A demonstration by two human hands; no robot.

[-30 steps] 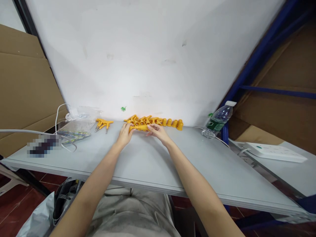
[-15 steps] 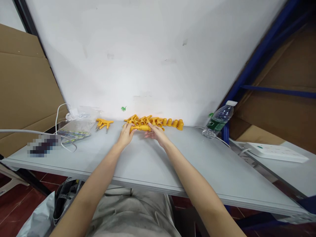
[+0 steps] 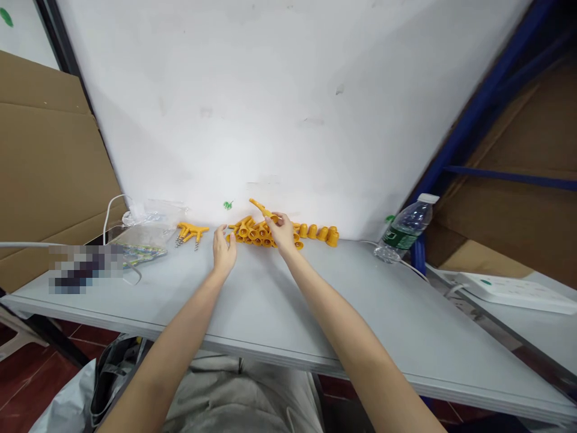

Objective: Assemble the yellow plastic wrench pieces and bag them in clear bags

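My right hand [image 3: 283, 231] pinches a yellow plastic piece [image 3: 259, 206] with a slim stem and a wider end by the fingers, raised and slanting over the pile. Under it lies a stacked pile of yellow hollow-ended pieces [image 3: 255, 233], their round openings facing me. At the left end of this pile, my left hand [image 3: 224, 249] is open, thumb and fingers apart, with nothing in it. Further left rest several yellow T-shaped handles [image 3: 193, 230] with metal spiral tips. A row of yellow caps [image 3: 322, 233] stands right of the pile, partly hidden by my right hand.
A clear plastic bottle [image 3: 406, 230] leans at the right by a blue metal post. On the left are a plastic bag [image 3: 151, 234], white cables and a blurred-out item. The white wall [image 3: 288, 120] rises behind the grey table [image 3: 270, 313]. A power strip [image 3: 518, 291] lies far right.
Both hands were low at the front of the pile, on a yellow piece lying lengthwise. Now my left hand is off it and opened, and my right hand has lifted a yellow piece above the pile.
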